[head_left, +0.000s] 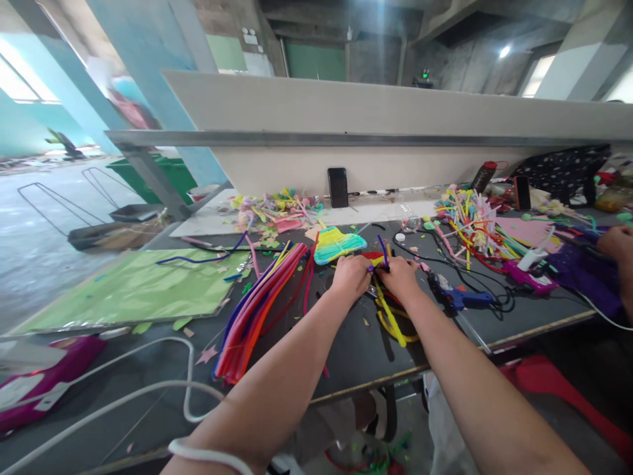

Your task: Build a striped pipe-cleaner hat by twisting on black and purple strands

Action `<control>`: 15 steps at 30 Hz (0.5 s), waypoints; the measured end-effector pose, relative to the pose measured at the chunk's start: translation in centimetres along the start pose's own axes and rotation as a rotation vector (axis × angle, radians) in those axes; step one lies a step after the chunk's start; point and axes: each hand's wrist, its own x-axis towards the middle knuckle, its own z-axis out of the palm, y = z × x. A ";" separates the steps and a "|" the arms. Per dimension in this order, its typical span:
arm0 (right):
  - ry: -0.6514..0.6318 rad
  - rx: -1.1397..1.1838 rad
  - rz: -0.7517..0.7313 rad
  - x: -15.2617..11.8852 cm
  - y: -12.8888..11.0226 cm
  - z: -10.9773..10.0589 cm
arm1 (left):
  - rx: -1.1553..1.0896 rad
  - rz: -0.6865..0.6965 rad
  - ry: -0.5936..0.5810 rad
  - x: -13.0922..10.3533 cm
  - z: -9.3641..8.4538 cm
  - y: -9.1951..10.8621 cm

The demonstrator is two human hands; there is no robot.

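Note:
My left hand (352,276) and my right hand (398,277) meet above the middle of the dark table, fingers pinched together. Between them are fuzzy pipe cleaners: a purple pipe cleaner (382,249) stands up by my right fingers, and a yellow pipe cleaner (391,320) hangs below. The fingertips partly hide where these cross. Just behind my left hand lies a flat yellow and turquoise piece (340,245) made of fuzzy stems. To the left rests a bundle of pink, red, orange and purple pipe cleaners (257,313).
A blue glue gun (462,297) lies right of my right arm. Flower-like craft piles (469,221) and a propped phone (338,187) stand at the back. Green sheets (133,287) and a magenta device (54,376) with white cable are left. Another person's hand (618,244) is far right.

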 end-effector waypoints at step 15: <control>0.005 -0.027 0.018 0.0 -0.1 0.0 | -0.036 0.005 0.081 -0.6 0.6 -0.4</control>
